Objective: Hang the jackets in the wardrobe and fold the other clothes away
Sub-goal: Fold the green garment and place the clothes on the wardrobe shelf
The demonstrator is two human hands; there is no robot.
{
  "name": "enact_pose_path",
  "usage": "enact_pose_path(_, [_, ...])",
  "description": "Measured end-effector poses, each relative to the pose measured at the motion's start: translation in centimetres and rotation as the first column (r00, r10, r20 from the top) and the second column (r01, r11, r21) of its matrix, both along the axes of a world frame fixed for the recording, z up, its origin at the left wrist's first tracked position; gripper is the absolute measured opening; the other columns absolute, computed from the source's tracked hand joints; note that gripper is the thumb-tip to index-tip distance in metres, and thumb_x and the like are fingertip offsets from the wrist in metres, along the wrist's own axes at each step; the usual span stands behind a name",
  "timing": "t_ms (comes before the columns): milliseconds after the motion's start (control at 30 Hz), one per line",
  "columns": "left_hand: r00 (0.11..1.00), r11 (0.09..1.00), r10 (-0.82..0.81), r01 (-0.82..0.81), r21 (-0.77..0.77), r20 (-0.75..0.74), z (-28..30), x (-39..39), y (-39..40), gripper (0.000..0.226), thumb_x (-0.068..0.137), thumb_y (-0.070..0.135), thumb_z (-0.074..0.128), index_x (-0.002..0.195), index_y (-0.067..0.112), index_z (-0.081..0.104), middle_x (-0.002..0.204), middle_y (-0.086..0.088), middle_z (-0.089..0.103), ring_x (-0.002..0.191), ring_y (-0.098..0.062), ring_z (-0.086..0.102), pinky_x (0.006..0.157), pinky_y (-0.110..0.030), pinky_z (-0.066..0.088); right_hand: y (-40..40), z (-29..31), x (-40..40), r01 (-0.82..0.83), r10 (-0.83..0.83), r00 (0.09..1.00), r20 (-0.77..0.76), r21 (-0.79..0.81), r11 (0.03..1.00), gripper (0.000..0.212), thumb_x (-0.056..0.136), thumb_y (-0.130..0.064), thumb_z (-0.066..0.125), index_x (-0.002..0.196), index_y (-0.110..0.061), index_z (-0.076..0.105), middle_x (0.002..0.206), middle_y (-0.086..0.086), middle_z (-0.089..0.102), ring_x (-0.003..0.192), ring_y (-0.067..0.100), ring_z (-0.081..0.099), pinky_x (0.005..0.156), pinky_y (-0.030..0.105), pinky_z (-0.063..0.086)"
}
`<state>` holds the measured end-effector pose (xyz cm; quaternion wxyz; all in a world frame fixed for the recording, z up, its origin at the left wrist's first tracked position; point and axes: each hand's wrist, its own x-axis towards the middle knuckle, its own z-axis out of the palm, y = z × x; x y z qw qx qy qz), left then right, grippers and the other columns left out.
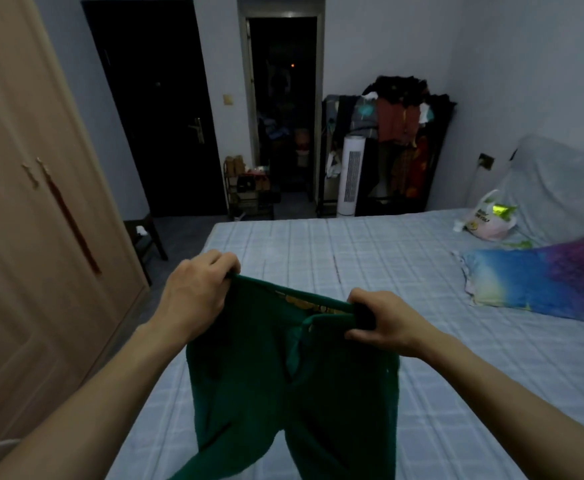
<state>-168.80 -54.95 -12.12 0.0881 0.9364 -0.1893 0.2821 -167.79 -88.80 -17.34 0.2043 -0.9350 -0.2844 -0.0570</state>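
A pair of dark green trousers (294, 386) hangs in the air above the near part of the bed (370, 251), waistband up and the two legs dangling below the frame's lower edge. My left hand (193, 292) grips the waistband's left corner with curled fingers. My right hand (384, 317) grips the right corner, slightly lower. A yellow label shows inside the waistband. The tan wooden wardrobe (31, 216) stands at the left with its doors closed.
A blue-purple pillow (540, 282) and a plastic bag (488, 220) lie on the bed's right side. At the far wall stand a clothes rack piled with garments (401, 133), a white tower fan (351, 174), a shoe shelf (249, 188), a dark door and an open doorway. A dark stool (145, 237) stands by the wardrobe.
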Motion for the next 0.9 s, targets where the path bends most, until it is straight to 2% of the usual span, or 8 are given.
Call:
enact_pose_path(100, [1.000, 1.000, 0.006, -0.005, -0.011, 0.015, 1.4, -0.6, 1.1, 0.017, 0.085, 0.008, 0.065, 0.092, 0.020, 0.056, 0.084, -0.002, 0.055, 0.071, -0.028, 0.055, 0.061, -0.037, 0.045, 0.4, 1.2, -0.7, 0.087, -0.087, 0.996, -0.008, -0.054, 0.995, 0.024, 0.078, -0.036, 0.076, 0.087, -0.030, 0.054, 0.082, -0.013, 0.058, 0.077, 0.006, 0.056, 0.069, 0.030, 0.049])
enact_pose_path(233, [1.000, 0.999, 0.020, -0.019, -0.035, 0.008, 1.6, -1.5, 3.4, 0.017, 0.085, 0.009, 0.065, 0.092, 0.022, 0.055, 0.085, -0.001, 0.055, 0.075, -0.027, 0.055, 0.062, -0.035, 0.044, 2.0, 0.7, -1.8, 0.127, -0.127, 0.992, 0.012, -0.034, 0.991, 0.020, 0.082, -0.036, 0.072, 0.083, -0.029, 0.054, 0.081, -0.013, 0.056, 0.076, 0.007, 0.054, 0.069, 0.031, 0.049])
enact_pose_path(433, [0.999, 1.000, 0.019, -0.019, 0.004, -0.043, -0.2, -2.6, 7.5, 0.017, 0.086, 0.011, 0.065, 0.092, 0.022, 0.054, 0.085, 0.000, 0.052, 0.074, -0.025, 0.053, 0.057, -0.038, 0.047, 4.5, 0.7, -3.4, 0.050, -0.050, 0.999, -0.001, -0.079, 0.996, 0.025, 0.079, -0.041, 0.076, 0.081, -0.028, 0.055, 0.077, -0.014, 0.053, 0.072, 0.004, 0.051, 0.067, 0.025, 0.045])
enact_pose_path(500, [0.999, 1.000, 0.011, -0.011, 0.004, -0.052, -0.6, -2.7, 8.7, 0.015, 0.087, 0.011, 0.065, 0.093, 0.020, 0.054, 0.086, -0.001, 0.052, 0.073, -0.024, 0.052, 0.055, -0.036, 0.046, 4.9, 1.3, -3.6, 0.003, -0.009, 0.999, -0.047, -0.135, 0.991, 0.022, 0.079, -0.034, 0.076, 0.084, -0.027, 0.056, 0.079, -0.014, 0.052, 0.074, 0.007, 0.051, 0.068, 0.026, 0.045])
enact_pose_path(600, [0.998, 1.000, -0.002, 0.002, 0.006, -0.067, -1.1, -2.6, 10.3, 0.016, 0.087, 0.011, 0.067, 0.092, 0.018, 0.054, 0.085, -0.002, 0.051, 0.071, -0.023, 0.050, 0.055, -0.035, 0.044, 5.2, 1.5, -4.2, 0.020, -0.038, 0.994, -0.102, -0.167, 0.986, 0.016, 0.083, -0.021, 0.072, 0.089, -0.028, 0.059, 0.086, -0.012, 0.054, 0.082, 0.010, 0.053, 0.076, 0.030, 0.046])
enact_pose_path(733, [0.998, 0.998, -0.006, 0.011, 0.067, -0.066, -1.6, -2.7, 11.9, 0.016, 0.087, 0.017, 0.069, 0.090, 0.018, 0.054, 0.085, -0.002, 0.052, 0.067, -0.024, 0.050, 0.051, -0.034, 0.042, 5.3, 1.3, -4.7, 0.141, -0.141, 0.990, 0.005, -0.018, 0.990, 0.014, 0.087, -0.016, 0.069, 0.093, -0.026, 0.062, 0.093, -0.008, 0.055, 0.086, 0.010, 0.054, 0.077, 0.025, 0.043])
enact_pose_path(800, [0.999, 0.993, -0.005, 0.011, 0.116, -0.052, -1.4, -2.7, 12.5, 0.018, 0.085, 0.021, 0.072, 0.090, 0.019, 0.055, 0.084, -0.002, 0.054, 0.068, -0.024, 0.054, 0.050, -0.033, 0.044, 5.5, 1.8, -4.7, 0.203, -0.207, 0.977, 0.058, 0.064, 0.977, 0.018, 0.085, -0.014, 0.070, 0.092, -0.029, 0.063, 0.091, -0.009, 0.053, 0.084, 0.009, 0.054, 0.074, 0.021, 0.041])
enact_pose_path(900, [0.997, 0.986, -0.042, 0.052, 0.157, -0.067, -1.0, -2.4, 13.5, 0.020, 0.081, 0.016, 0.075, 0.092, 0.018, 0.059, 0.087, -0.003, 0.057, 0.075, -0.025, 0.057, 0.051, -0.036, 0.049, 5.8, 3.3, -4.7, 0.256, -0.271, 0.951, 0.150, 0.111, 0.960, 0.016, 0.082, -0.010, 0.073, 0.092, -0.022, 0.068, 0.086, -0.006, 0.057, 0.080, 0.013, 0.056, 0.071, 0.020, 0.039])
